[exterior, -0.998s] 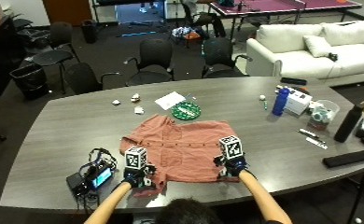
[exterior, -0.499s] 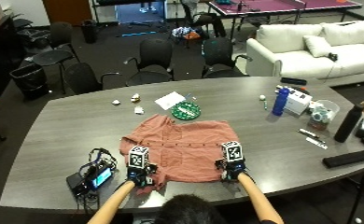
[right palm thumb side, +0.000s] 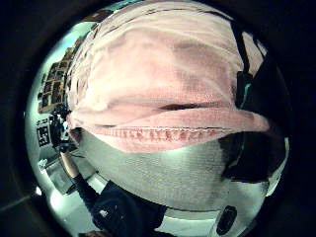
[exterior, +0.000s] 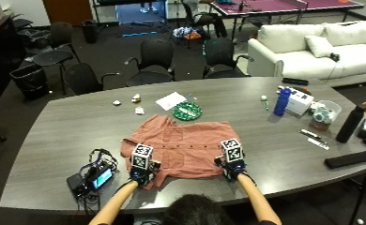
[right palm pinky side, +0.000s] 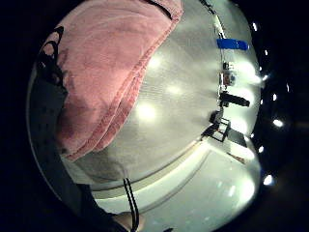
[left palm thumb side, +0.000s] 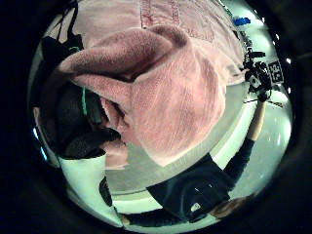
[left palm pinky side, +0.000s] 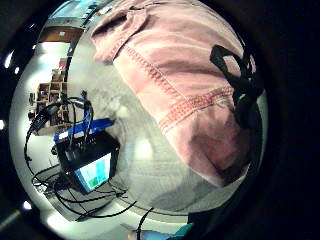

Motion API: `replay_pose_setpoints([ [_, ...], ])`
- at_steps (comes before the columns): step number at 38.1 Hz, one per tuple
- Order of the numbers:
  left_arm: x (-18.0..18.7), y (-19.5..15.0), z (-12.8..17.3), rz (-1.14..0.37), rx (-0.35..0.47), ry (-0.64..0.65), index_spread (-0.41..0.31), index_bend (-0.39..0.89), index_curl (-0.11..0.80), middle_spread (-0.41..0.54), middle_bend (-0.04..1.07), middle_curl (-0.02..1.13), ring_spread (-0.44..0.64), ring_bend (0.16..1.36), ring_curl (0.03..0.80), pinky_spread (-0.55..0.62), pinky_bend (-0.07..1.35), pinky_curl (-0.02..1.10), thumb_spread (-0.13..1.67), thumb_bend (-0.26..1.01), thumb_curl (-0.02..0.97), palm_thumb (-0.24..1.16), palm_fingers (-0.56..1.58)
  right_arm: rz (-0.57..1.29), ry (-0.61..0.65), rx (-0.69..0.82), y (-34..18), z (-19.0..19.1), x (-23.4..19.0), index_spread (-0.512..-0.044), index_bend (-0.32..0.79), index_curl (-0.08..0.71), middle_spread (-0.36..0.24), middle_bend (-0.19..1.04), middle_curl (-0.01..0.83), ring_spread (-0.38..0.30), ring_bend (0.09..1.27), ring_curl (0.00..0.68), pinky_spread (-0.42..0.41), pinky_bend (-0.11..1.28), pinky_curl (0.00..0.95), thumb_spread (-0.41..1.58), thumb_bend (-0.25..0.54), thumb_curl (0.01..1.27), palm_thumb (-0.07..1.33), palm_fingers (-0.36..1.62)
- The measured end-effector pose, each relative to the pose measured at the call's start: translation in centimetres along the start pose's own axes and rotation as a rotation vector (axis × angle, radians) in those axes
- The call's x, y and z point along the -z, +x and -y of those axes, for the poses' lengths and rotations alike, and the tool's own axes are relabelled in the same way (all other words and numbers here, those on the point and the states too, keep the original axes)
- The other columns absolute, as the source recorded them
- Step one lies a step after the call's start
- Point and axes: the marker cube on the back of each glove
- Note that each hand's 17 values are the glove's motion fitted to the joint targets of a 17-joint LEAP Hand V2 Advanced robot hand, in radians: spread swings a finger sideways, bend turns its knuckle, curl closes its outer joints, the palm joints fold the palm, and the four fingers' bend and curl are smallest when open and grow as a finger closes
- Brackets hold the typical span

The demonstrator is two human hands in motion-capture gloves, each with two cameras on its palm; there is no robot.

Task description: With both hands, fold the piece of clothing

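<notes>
A salmon-red button-up shirt [exterior: 183,147] lies spread flat on the grey table [exterior: 77,131], collar away from me. My left hand [exterior: 142,171] grips the near left corner of its hem, where the cloth bunches up [left palm thumb side: 170,97]. My right hand [exterior: 232,166] grips the near right corner of the hem. There the stitched edge is doubled over [right palm thumb side: 163,133]. Both hands are at the table's near side, about a shirt's width apart. The left palm views show the hem [left palm pinky side: 200,105] lifted a little off the table.
A small screen device with tangled cables [exterior: 92,177] sits just left of my left hand. Beyond the shirt lie a green round disc [exterior: 187,111] and a white paper [exterior: 171,100]. To the right are a blue bottle [exterior: 283,101], pens [exterior: 313,137], a black bottle [exterior: 348,124] and a black case [exterior: 348,159].
Both hands have shifted only slightly along the near hem and keep hold of it. The shirt lies much as before.
</notes>
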Motion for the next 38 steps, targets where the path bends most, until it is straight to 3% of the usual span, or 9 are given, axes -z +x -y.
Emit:
replay_pose_setpoints([
  [3,0.2,0.2,-0.8,-0.006,-0.046,-0.021,-0.242,0.22,0.379,-0.222,0.35,0.45,-0.25,0.48,0.332,-0.29,0.52,0.42,1.05,0.07,0.458,0.75,1.16,-0.028,-0.039,0.008,0.3,-1.2,0.3,-0.247,0.20,0.353,-0.208,0.23,0.446,-0.244,0.58,0.425,-0.318,0.54,0.361,0.69,-0.009,0.59,1.02,1.24],
  [8,0.4,0.9,-1.4,0.006,-0.191,0.004,-0.254,0.21,0.401,-0.246,0.35,0.46,-0.28,0.47,0.349,-0.31,0.49,0.42,1.03,0.05,0.481,0.78,1.18,-0.012,-0.085,0.110,2.0,-2.4,0.3,-0.250,0.19,0.380,-0.230,0.26,0.469,-0.252,0.57,0.435,-0.341,0.53,0.365,0.58,-0.019,0.63,1.04,1.26],
  [14,5.5,2.1,-6.3,0.009,-0.288,-0.018,-0.264,0.20,0.424,-0.264,0.35,0.48,-0.30,0.47,0.368,-0.30,0.44,0.42,1.02,0.02,0.502,0.79,1.18,-0.024,-0.033,0.134,4.3,-6.1,4.6,-0.253,0.20,0.413,-0.237,0.28,0.490,-0.259,0.57,0.447,-0.351,0.52,0.370,0.48,-0.024,0.66,1.05,1.28],
  [17,8.1,2.0,-7.2,0.004,-0.300,0.010,-0.267,0.19,0.433,-0.271,0.35,0.48,-0.30,0.46,0.376,-0.31,0.43,0.43,1.02,0.01,0.510,0.79,1.18,-0.032,0.009,0.120,5.0,-8.0,7.6,-0.253,0.20,0.428,-0.240,0.29,0.498,-0.260,0.56,0.451,-0.355,0.52,0.372,0.44,-0.026,0.67,1.05,1.28],
  [21,11.6,1.2,-5.7,0.028,-0.249,0.071,-0.271,0.19,0.445,-0.273,0.35,0.49,-0.31,0.47,0.388,-0.30,0.40,0.43,1.03,-0.01,0.521,0.80,1.19,-0.038,0.073,0.081,5.8,-8.0,11.1,-0.253,0.20,0.449,-0.242,0.29,0.507,-0.258,0.56,0.457,-0.358,0.52,0.378,0.40,-0.029,0.69,1.04,1.28],
  [27,15.7,-0.2,0.3,0.068,-0.120,0.134,-0.271,0.19,0.462,-0.275,0.35,0.50,-0.31,0.47,0.404,-0.30,0.37,0.43,1.03,-0.01,0.536,0.80,1.19,-0.044,0.117,0.001,6.7,-3.8,14.6,-0.254,0.20,0.472,-0.243,0.29,0.516,-0.258,0.56,0.464,-0.360,0.52,0.384,0.36,-0.027,0.71,1.04,1.28],
  [33,16.1,-1.0,7.8,0.099,0.025,0.079,-0.273,0.19,0.477,-0.277,0.34,0.51,-0.32,0.47,0.417,-0.29,0.34,0.43,1.04,-0.02,0.547,0.80,1.18,-0.034,0.105,-0.073,5.8,2.0,15.9,-0.255,0.20,0.493,-0.240,0.30,0.526,-0.259,0.56,0.470,-0.361,0.52,0.388,0.33,-0.029,0.73,1.04,1.28],
  [38,14.2,-1.2,10.5,0.077,0.131,-0.035,-0.274,0.19,0.487,-0.278,0.34,0.52,-0.32,0.47,0.423,-0.29,0.30,0.43,1.05,-0.02,0.554,0.79,1.18,-0.004,0.044,-0.145,5.0,4.7,14.9,-0.256,0.19,0.506,-0.240,0.30,0.533,-0.259,0.56,0.476,-0.357,0.52,0.391,0.31,-0.029,0.74,1.04,1.28],
])
